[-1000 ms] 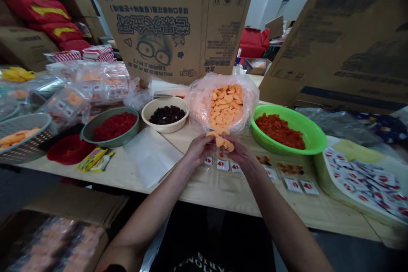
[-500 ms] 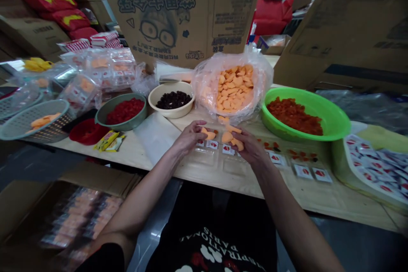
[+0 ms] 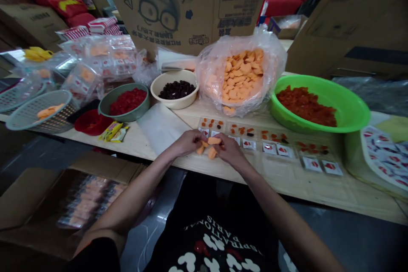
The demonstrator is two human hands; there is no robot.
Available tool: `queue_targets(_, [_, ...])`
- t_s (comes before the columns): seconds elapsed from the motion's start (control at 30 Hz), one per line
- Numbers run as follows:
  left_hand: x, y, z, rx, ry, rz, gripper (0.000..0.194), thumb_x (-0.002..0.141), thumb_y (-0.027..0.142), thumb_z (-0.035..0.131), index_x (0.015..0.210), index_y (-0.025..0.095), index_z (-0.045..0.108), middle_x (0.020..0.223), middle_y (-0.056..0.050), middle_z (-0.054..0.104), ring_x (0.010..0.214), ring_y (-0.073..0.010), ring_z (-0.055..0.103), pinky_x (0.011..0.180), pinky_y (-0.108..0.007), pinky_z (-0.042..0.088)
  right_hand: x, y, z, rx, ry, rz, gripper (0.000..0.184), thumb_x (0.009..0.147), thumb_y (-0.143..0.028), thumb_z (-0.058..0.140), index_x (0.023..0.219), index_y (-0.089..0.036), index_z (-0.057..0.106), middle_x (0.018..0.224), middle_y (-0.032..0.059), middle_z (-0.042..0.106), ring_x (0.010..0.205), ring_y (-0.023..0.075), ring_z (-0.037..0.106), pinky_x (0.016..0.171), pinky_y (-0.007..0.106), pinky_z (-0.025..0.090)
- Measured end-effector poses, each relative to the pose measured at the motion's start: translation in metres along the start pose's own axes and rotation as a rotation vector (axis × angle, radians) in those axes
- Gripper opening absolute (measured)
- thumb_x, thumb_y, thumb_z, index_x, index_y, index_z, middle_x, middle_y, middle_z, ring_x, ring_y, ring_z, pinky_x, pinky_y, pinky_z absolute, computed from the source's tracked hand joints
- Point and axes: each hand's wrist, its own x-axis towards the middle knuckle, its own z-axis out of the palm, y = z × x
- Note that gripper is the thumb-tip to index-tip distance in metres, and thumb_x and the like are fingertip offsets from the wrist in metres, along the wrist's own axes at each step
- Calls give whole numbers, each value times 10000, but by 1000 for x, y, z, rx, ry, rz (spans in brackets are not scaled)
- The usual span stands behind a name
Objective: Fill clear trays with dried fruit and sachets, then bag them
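Note:
My left hand (image 3: 188, 142) is closed with its fingertips around pale orange snack pieces (image 3: 200, 149). Facing it, my right hand (image 3: 230, 152) pinches more of the same orange pieces (image 3: 212, 153). Both hands hover low over the leftmost clear plastic tray, nearly touching each other; the exact grip is partly hidden by the fingers. Clear trays (image 3: 273, 165) stand in a row along the table, with small orange and dark dried fruit bits (image 3: 242, 130) in their back parts. White sachets with red print (image 3: 249, 144) lie in the middle compartments.
Behind the trays stand a plastic bag of orange pieces (image 3: 244, 77), a green bowl (image 3: 347, 112), a cream bowl (image 3: 188, 101) and a grey-green bowl (image 3: 135, 112). A sachet bin (image 3: 358, 153) is at right. Perforated baskets (image 3: 19, 121) sit left; an open carton (image 3: 19, 221) stands below.
Both hands have moved left and closer together with the orange pieces, from above the middle trays to the leftmost tray. The camera view has shifted slightly.

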Motion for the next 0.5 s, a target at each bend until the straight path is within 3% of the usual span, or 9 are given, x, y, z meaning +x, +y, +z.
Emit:
queue_targets(0.1, [-5,-7,13,230,200,84,264,749,57,552,940,171,693,985,-48,591,849,-161,600,770,-281,506,1,3,-4,-177,60,-45,268,800,-192,537,1035,-209,663,862,40,707,744,192,619,702,311,435])
queue_targets(0.17, [-14,-7,21,311,285,113,186,836,113,544,967,175,661,987,-58,582,891,-184,600,818,-320,518,3,9,-10,-149,75,-30,248,804,-225,547,1022,-207,662,873,45,709,751,194,624,708,314,447])
queue_targets(0.27, [-30,2,39,339,303,174,165,935,278,554,1043,176,627,1028,-82,606,976,-221,603,884,-368,508,8,19,-14,-7,83,33,218,798,-302,564,970,-206,659,851,39,695,756,194,622,702,314,464])
queue_targets(0.37, [-36,13,57,233,312,121,279,903,389,644,1092,188,600,1019,-66,640,929,-209,624,830,-343,510,8,20,-7,107,105,73,233,757,-305,574,957,-220,658,823,17,685,752,193,614,676,307,465])
queue_targets(0.5, [-27,16,67,88,273,-19,293,839,272,694,1098,203,574,917,-8,667,787,-169,628,732,-296,499,6,13,3,203,85,76,239,711,-285,570,919,-220,667,838,15,685,776,193,612,676,303,454])
